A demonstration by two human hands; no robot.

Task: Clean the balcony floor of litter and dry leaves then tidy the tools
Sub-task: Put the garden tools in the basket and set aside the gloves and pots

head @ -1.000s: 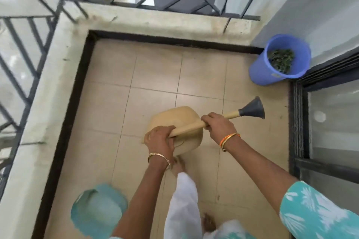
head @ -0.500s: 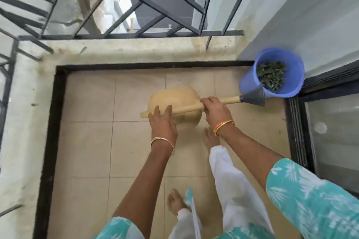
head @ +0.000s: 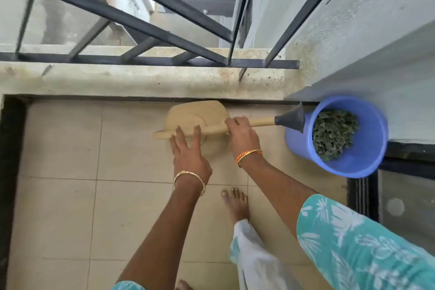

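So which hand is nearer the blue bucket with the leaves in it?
Right. The right hand grips the broom handle a short way left of the blue bucket; the left hand touches the handle with straight fingers, farther left.

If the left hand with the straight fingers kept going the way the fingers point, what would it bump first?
Most likely nothing new: the left hand has fingertips already at the wooden handle that the right hand grips. Just past that sits the tan dustpan, then the ledge, though depth is hard to judge.

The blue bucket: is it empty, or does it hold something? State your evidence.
Not empty. The blue bucket stands upright with dry leaves piled inside, below its rim.
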